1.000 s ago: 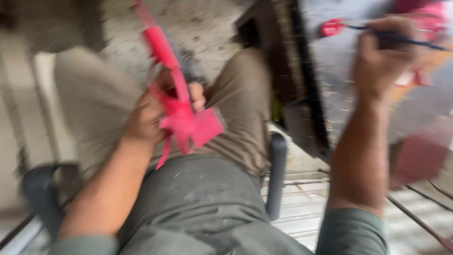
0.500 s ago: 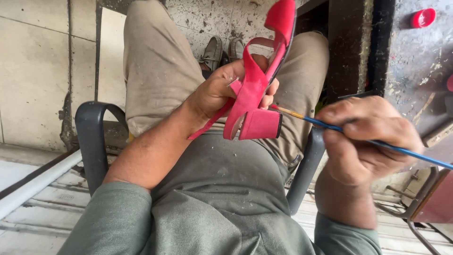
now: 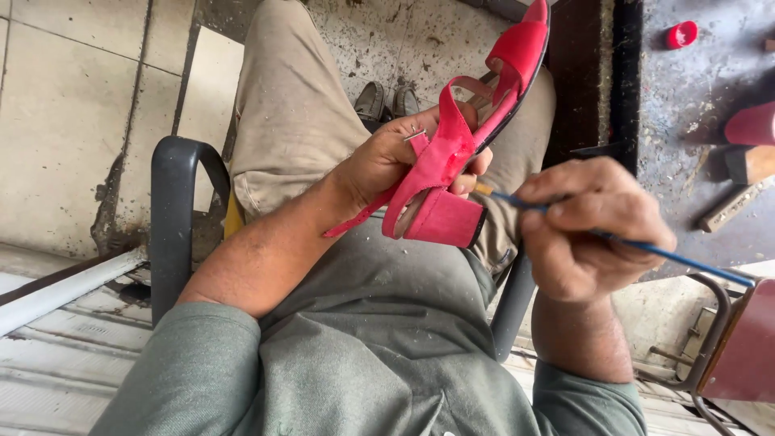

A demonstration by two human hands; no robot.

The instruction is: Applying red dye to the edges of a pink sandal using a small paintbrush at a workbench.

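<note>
Clearly, the red suede block-heel sandal with thin straps and a small metal buckle (image 3: 464, 153) is held above the lap of the seated person, with its toe pointing up and away and its square heel turned down toward the belly. The left hand (image 3: 387, 157) is closed around the middle of the sandal, with the thumb on the strap side and the fingers wrapped behind the sole, so the shoe is carried fully by this hand. The right hand (image 3: 585, 230) is closed in a pinch on a thin blue-handled brush (image 3: 638, 245), and the tip of the brush comes just beside the sole near the heel; whether it touches I cannot tell. I judge the sandal to be light and stiff in the sole and heel, but the straps are soft and loose, so the firm middle of the sole is the good place to take hold, not the straps. The suede probably marks easily. Under the person is a chair with dark grey armrests (image 3: 173, 210), one on each side. Further right, on the stained grey work surface (image 3: 694, 121), a small red cap (image 3: 682, 34) lies near its far edge, and a red object (image 3: 751, 125) is at its right edge.
</note>
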